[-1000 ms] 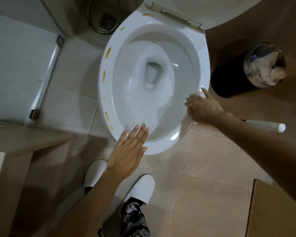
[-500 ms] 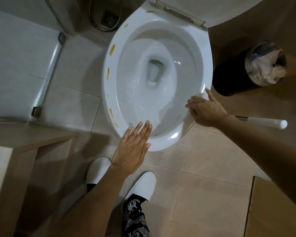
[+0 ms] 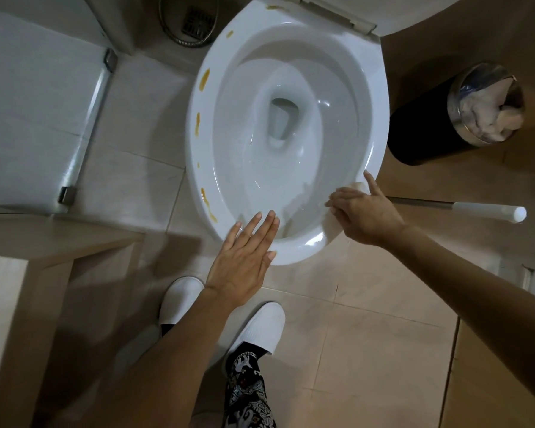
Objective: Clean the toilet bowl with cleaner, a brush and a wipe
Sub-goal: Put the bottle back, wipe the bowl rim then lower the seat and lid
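The white toilet bowl (image 3: 380, 118) stands open, seat and lid raised. Yellow-brown stains (image 3: 204, 80) dot its left rim, with more near the front left. My right hand (image 3: 365, 211) holds a white wipe (image 3: 358, 187) against the rim's front-right part, index finger stretched out along the edge. My left hand (image 3: 244, 257) hovers flat over the front rim, fingers straight and holding nothing. A brush handle (image 3: 488, 211), white-tipped, lies on the floor to the right behind my right hand; its head is hidden.
A black bin (image 3: 420, 128) full of crumpled tissue stands right of the bowl. A floor drain (image 3: 198, 21) and hose lie at the back left beside a glass panel (image 3: 44, 103). A wooden cabinet (image 3: 44, 242) is close on my left. My white slippers (image 3: 260, 329) face the bowl.
My right hand has slid the wipe a little along the right rim toward the front. The left hand stays flat over the front rim.
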### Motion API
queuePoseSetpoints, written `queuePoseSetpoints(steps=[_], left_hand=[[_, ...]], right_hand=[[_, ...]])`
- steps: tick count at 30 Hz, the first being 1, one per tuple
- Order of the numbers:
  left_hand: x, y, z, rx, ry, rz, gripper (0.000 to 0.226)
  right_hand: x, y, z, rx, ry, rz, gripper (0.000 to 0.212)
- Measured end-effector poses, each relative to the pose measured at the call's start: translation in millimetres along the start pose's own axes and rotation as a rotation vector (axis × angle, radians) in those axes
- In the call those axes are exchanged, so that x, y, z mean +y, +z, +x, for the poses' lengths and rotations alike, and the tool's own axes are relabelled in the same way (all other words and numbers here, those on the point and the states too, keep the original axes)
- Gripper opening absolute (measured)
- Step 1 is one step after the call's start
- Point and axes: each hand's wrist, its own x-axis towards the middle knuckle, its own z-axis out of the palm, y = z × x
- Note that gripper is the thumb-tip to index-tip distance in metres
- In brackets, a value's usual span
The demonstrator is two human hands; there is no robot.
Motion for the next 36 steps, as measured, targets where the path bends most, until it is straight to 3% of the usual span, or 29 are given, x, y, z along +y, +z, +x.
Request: queuePoseSetpoints(steps=[5, 9, 15, 21, 26, 29, 36], left_hand=[[1, 0, 0, 0.006, -0.001, -0.004, 0.055], [0, 0, 1, -0.005, 0.002, -0.009, 0.055], [-1, -1, 0, -0.005, 0.006, -0.005, 0.055], [-10, 0, -16, -0.003, 0.023, 0.011, 0.056], [-15, -3, -25, -0.027, 0.002, -0.009, 0.056], [-19, -6, -29, -0.048, -0.002, -0.046, 0.056], [-22, -12, -31, -0.06, 0.005, -0.097, 0.058]], right_hand=[[-41, 14, -13, 0.029, -0.075, 0.1, 0.048], [-67, 25, -24, 0.07, -0.163, 0.259, 0.044], [-41, 35, -26, 0.188, -0.05, 0.219, 0.039], [-81, 61, -48, 0.364, 0.048, 0.289, 0.047], [-128, 72, -48, 0.325, -0.001, 0.398, 0.046], [-122, 79, -53, 0.264, -0.018, 0.332, 0.051], [-131, 83, -61, 0.248, 0.144, 0.351, 0.054]])
